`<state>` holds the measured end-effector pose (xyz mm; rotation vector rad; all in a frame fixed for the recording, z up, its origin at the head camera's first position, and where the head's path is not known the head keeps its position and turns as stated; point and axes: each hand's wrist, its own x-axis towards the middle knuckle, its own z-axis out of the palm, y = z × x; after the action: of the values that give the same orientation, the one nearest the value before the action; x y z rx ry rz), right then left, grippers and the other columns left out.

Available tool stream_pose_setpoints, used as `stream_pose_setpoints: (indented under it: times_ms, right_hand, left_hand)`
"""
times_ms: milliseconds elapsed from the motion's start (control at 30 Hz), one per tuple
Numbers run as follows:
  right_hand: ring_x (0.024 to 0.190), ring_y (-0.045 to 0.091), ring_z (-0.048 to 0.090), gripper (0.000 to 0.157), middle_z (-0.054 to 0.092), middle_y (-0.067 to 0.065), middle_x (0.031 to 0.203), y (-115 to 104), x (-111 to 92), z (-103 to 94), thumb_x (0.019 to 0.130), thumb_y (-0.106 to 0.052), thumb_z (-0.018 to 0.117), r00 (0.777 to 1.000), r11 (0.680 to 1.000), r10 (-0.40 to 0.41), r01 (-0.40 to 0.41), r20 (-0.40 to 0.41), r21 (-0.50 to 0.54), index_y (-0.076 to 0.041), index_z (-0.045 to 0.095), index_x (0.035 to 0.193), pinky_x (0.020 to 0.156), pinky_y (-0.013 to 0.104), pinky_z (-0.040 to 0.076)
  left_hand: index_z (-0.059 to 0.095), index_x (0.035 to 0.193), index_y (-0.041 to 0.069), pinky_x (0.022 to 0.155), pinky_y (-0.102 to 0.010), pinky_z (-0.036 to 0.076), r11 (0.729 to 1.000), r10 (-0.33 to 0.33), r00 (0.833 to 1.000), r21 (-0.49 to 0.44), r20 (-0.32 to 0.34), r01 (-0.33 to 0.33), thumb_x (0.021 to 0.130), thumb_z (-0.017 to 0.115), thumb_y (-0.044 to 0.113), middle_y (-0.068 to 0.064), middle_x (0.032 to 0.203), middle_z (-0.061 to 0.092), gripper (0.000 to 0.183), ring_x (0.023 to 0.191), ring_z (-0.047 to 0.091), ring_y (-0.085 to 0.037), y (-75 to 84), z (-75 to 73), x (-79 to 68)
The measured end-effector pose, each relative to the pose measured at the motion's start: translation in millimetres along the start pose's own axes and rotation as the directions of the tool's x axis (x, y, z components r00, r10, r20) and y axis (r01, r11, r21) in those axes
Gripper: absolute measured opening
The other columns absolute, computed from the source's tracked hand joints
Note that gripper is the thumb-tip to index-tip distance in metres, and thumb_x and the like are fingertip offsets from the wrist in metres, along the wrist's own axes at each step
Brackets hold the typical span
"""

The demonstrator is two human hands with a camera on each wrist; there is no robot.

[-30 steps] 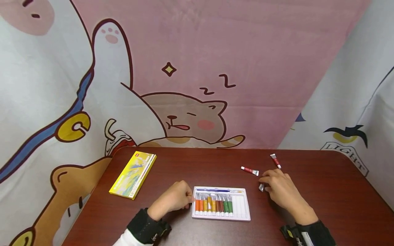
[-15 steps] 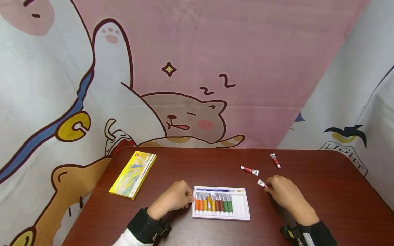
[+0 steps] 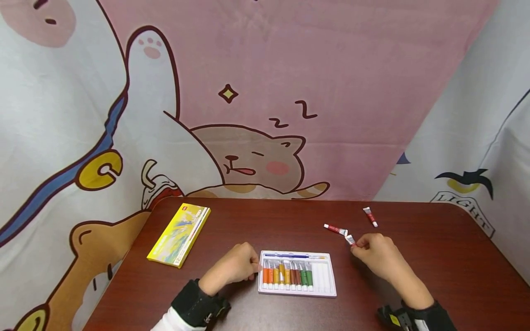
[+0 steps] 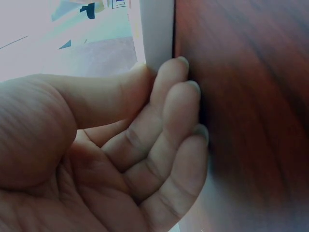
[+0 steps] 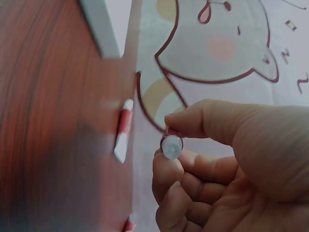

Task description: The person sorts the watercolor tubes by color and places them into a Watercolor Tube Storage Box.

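Observation:
My right hand (image 3: 378, 252) pinches a small red paint tube (image 3: 350, 241) between thumb and fingers, just off the table. In the right wrist view the tube's white cap (image 5: 172, 147) points at the camera. At the left end of a white plastic tray (image 3: 325, 278), my left hand (image 3: 233, 266) holds the rim between thumb and curled fingers, and the tray's wall (image 4: 157, 36) shows above the fingertips. A row of orange, yellow, brown and green paint tubes (image 3: 287, 276) lies in the tray, below a blue-handled paintbrush (image 3: 290, 255). Slots at the tray's right end hold no tubes.
Two more red paint tubes lie on the table beyond my right hand: one (image 3: 334, 229) near the held tube, the other (image 3: 370, 217) farther back. A yellow paint box (image 3: 179, 235) rests at the left. Behind the brown table (image 3: 265, 220) hangs a cartoon cloth (image 3: 352, 115).
My right hand has taken the red tube off the table and lifted it slightly, its flat end swinging up toward the neighbouring tube. The left hand and tray have stayed put.

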<state>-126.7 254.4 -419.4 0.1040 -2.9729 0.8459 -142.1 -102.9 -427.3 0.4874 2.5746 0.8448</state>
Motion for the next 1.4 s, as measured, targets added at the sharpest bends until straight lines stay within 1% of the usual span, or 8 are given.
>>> stream_pose_setpoints:
  times_ms: [200,400,600,733,833,1100,1267,1400]
  right_hand:
    - [0.056,0.012,0.046,0.013,0.056,-0.001,0.063,-21,-7,-0.5,0.081,-0.021,0.071,0.999,0.993,0.034,-0.037,0.035,0.108,-0.008,0.067,0.079,0.048,0.031,0.041]
    - [0.056,0.011,0.048,0.012,0.057,-0.002,0.063,-39,-14,1.5,0.081,-0.019,0.071,1.0,0.987,0.008,-0.011,0.019,0.158,-0.009,0.067,0.079,0.049,0.03,0.043]
    - [0.055,0.01,0.049,0.008,0.059,-0.003,0.061,-54,-18,8.5,0.08,-0.016,0.07,0.998,0.977,0.029,-0.039,0.051,0.207,-0.009,0.067,0.078,0.046,0.028,0.043]
    - [0.053,0.008,0.049,0.007,0.058,-0.004,0.06,-60,-20,17.8,0.078,-0.013,0.072,0.998,0.975,0.02,-0.032,0.055,0.219,-0.01,0.067,0.075,0.045,0.025,0.042]
    - [0.051,0.006,0.049,0.008,0.056,-0.006,0.057,-63,-22,25.2,0.077,-0.012,0.072,0.998,0.974,-0.006,-0.007,0.058,0.224,-0.011,0.066,0.071,0.045,0.023,0.042]
    - [0.044,0.004,0.049,0.019,0.054,-0.011,0.048,-70,-28,40.1,0.078,-0.012,0.068,0.986,0.976,-0.075,0.043,0.146,0.216,-0.016,0.064,0.06,0.039,0.021,0.038]
    - [0.042,0.003,0.045,0.027,0.052,-0.011,0.046,-70,-29,45.8,0.077,-0.013,0.069,0.983,0.978,-0.108,0.078,0.149,0.191,-0.018,0.059,0.052,0.037,0.021,0.036]
    - [0.04,0.003,0.043,0.027,0.051,-0.011,0.044,-69,-30,49.7,0.077,-0.013,0.07,0.981,0.978,-0.114,0.083,0.157,0.19,-0.018,0.059,0.052,0.037,0.021,0.035]
  left_hand:
    - [0.064,0.058,0.016,0.04,-0.024,0.036,1.0,-0.007,1.0,-0.002,-0.003,0.007,0.085,0.069,0.015,-0.003,0.048,0.059,0.027,0.042,0.049,-0.012,-0.5,0.6,-0.2]
    - [0.064,0.057,0.015,0.039,-0.024,0.035,1.0,0.005,1.0,0.0,-0.006,-0.005,0.085,0.069,0.015,-0.002,0.048,0.059,0.028,0.041,0.05,-0.011,0.0,0.2,-0.4]
    - [0.063,0.056,0.014,0.038,-0.023,0.035,1.0,0.025,1.0,0.005,-0.014,-0.025,0.084,0.068,0.013,-0.001,0.046,0.058,0.029,0.04,0.049,-0.01,0.1,-0.2,-1.1]
    - [0.064,0.056,0.015,0.038,-0.023,0.036,1.0,0.024,1.0,0.01,-0.015,-0.024,0.084,0.068,0.014,0.0,0.045,0.057,0.029,0.04,0.049,-0.01,-0.6,0.1,-0.3]
    - [0.064,0.056,0.015,0.038,-0.023,0.036,1.0,0.017,1.0,0.006,-0.011,-0.017,0.085,0.068,0.014,0.0,0.046,0.058,0.029,0.041,0.049,-0.01,-0.8,0.3,0.1]
    - [0.064,0.057,0.015,0.038,-0.023,0.036,1.0,0.018,1.0,0.011,-0.001,-0.018,0.085,0.067,0.016,-0.001,0.047,0.059,0.029,0.041,0.05,-0.011,-1.1,-1.0,-0.1]
    - [0.065,0.057,0.016,0.038,-0.023,0.036,0.999,0.028,1.0,0.017,-0.005,-0.028,0.085,0.067,0.016,0.001,0.046,0.059,0.028,0.04,0.05,-0.009,-1.3,-0.7,0.0]
    - [0.064,0.057,0.016,0.038,-0.023,0.037,1.0,0.025,1.0,0.018,-0.006,-0.025,0.085,0.067,0.017,0.001,0.046,0.059,0.029,0.04,0.05,-0.009,-1.6,-0.1,-0.2]
